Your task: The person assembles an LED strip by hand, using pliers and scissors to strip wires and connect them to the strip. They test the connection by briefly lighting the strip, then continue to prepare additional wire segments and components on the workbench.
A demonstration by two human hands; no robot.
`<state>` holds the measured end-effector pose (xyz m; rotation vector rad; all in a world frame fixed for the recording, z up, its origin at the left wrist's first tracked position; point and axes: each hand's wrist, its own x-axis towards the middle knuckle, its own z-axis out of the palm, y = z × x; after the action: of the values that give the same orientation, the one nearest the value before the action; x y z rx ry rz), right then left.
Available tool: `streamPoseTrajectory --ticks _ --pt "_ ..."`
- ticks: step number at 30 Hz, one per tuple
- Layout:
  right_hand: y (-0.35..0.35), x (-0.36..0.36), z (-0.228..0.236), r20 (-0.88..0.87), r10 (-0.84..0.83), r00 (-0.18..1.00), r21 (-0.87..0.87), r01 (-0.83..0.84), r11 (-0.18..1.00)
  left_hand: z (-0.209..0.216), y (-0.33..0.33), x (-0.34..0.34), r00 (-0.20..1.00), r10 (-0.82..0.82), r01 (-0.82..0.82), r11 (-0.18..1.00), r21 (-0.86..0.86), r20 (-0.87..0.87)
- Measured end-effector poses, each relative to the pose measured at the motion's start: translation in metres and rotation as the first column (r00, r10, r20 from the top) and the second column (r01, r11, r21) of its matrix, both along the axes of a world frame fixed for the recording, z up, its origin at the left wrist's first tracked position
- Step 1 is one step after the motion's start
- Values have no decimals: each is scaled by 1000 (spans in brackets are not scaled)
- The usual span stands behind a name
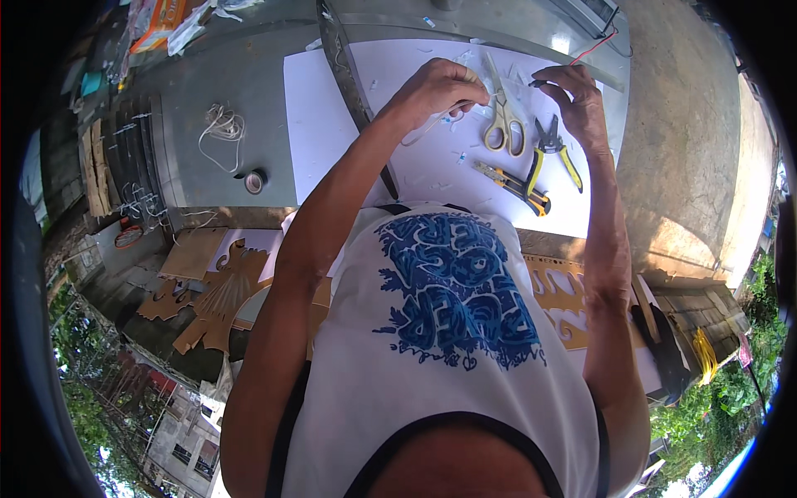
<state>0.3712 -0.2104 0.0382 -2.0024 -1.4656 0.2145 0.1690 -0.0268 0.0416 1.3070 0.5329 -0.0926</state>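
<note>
My left hand (440,90) is closed in a pinch on a thin white wire (430,130), which trails below the fingers. To its right my right hand (574,98) pinches a small dark piece (538,83), too small to name surely. A red wire (594,50) runs from near those fingers toward a device at the far right. Between the hands lie scissors (502,124) with pale handles. Nearer to me are yellow-and-black wire strippers (544,158) and a yellow utility knife (513,187). All three tools rest on a white sheet (320,133).
A dark metal bar (355,95) crosses the sheet at left. Farther left on the grey table are a tangle of white wire (226,124) and a tape roll (255,181). A grey boxy device (585,12) stands at far right. Small clear scraps litter the sheet.
</note>
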Motion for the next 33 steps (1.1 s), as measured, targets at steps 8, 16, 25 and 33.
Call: streamPoseTrajectory --ticks 8,16,25,33 --pt "2 13 -8 -139 -27 990 6 28 1000 -26 5 55 994 -108 109 993 53 -14" --pt "3 5 -2 -53 4 999 16 -3 1000 -33 9 56 989 -146 146 989 32 -11" --pt "7 2 0 20 25 999 -40 -24 999 -36 9 57 988 -156 156 987 41 -4" --pt "8 3 -1 37 42 998 -35 -41 999 -40 10 61 988 -154 154 988 16 -3"
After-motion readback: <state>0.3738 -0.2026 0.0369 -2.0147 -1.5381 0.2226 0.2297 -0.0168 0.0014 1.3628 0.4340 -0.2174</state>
